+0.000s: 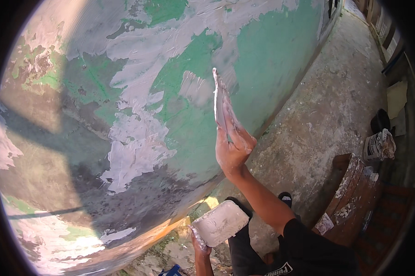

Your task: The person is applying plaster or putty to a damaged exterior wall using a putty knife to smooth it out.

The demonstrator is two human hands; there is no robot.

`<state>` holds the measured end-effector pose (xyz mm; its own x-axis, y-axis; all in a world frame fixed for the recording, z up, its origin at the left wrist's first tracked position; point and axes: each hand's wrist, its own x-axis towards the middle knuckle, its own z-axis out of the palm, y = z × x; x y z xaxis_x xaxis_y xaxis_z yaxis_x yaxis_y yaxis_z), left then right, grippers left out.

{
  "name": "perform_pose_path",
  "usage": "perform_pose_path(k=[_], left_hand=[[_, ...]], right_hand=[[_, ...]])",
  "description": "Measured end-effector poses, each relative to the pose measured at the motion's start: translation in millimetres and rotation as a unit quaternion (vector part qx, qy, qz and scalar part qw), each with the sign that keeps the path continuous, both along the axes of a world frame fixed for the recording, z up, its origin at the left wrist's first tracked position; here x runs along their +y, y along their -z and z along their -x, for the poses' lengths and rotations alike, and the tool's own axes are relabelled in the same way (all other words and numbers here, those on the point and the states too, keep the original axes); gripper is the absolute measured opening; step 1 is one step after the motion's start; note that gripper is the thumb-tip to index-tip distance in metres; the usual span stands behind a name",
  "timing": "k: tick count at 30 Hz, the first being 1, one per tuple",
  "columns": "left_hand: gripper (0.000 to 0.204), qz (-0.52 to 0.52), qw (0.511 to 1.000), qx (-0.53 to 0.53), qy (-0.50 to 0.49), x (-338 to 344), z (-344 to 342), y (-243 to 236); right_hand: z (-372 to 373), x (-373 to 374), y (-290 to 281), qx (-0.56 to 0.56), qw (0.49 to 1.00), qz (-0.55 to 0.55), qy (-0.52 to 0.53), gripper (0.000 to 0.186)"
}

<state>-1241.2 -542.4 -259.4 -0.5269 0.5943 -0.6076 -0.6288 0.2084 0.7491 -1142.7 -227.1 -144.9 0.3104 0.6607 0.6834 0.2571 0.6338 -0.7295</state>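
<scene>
My right hand (233,154) is raised in front of the wall, its fingers closed around a flat putty scraper (220,103). The scraper is seen nearly edge-on, pointing up, with white paste along its edge. White smears also cover the fingers. Low down, my left hand (199,243) grips the left side of a pale rectangular tray (233,203), which is coated with whitish paste. The painted wall (267,60) fills the left and middle, green with patches of white filler (136,142) and bare grey areas. Whether the scraper touches the wall I cannot tell.
A rough concrete floor (318,110) runs along the wall's base. At the right stand a paste-spattered wooden bench (350,198), a white sack-like container (376,146) and a black bucket (380,120). A blue object (171,270) lies at the bottom edge.
</scene>
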Motion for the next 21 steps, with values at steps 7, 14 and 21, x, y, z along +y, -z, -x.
perform_pose_path(k=[7,14,21], left_hand=[[0.057,-0.018,1.000,-0.022,0.000,-1,-23,-8],[0.058,-0.049,0.999,-0.007,-0.014,2,-43,-28],[0.060,-0.031,0.999,-0.005,-0.009,9,-68,-51]], right_hand=[[50,-14,-20,-0.064,0.993,-0.037,-0.087,0.049],[-4,8,-54,0.017,0.998,-0.053,-0.041,0.056],[28,31,-37,-0.030,0.996,0.029,-0.084,0.059]])
